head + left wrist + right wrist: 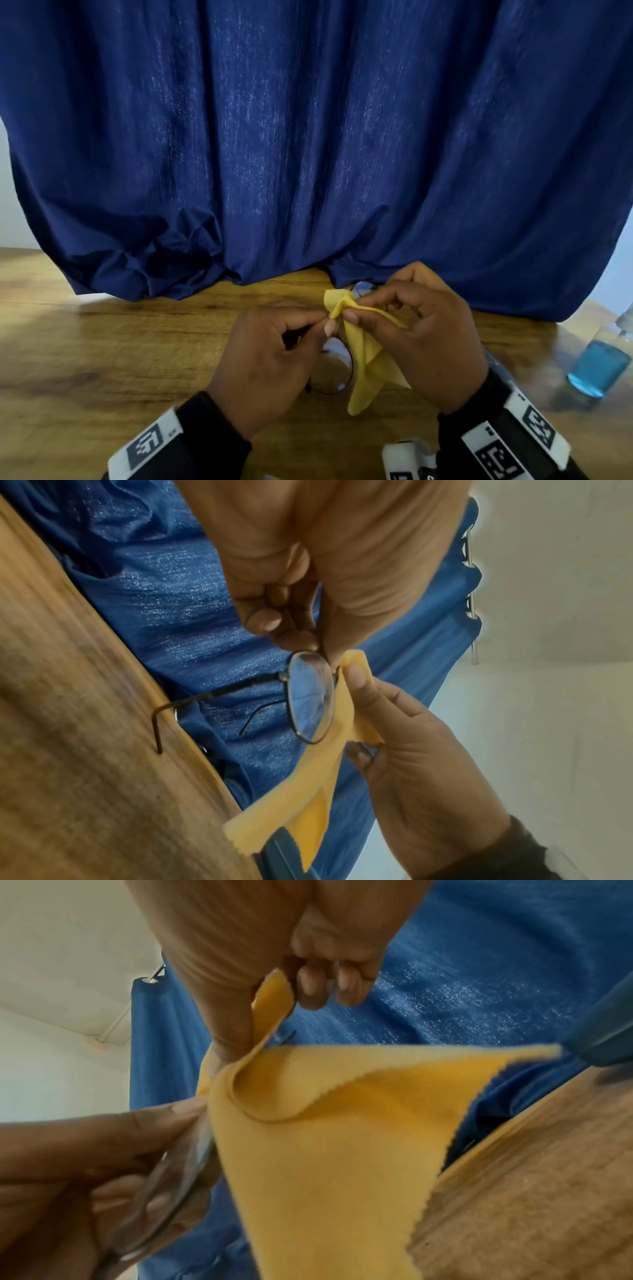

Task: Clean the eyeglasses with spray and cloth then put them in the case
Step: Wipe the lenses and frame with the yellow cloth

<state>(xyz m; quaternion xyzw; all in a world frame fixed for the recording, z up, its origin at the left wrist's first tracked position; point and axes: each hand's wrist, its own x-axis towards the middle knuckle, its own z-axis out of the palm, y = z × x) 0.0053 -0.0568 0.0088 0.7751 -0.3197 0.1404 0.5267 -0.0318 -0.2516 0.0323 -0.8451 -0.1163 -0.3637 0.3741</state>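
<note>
Glasses [334,363] pinched at the rim in left hand [263,363], lifted off the desk [102,342] for wiping. Cloth [363,356] gripped by right hand [424,339], folded over the far lens. Spray [599,370] at 3 o'clock.

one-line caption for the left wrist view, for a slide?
Left hand pinches the eyeglasses by the rim while right hand wipes with the yellow cloth.
</note>
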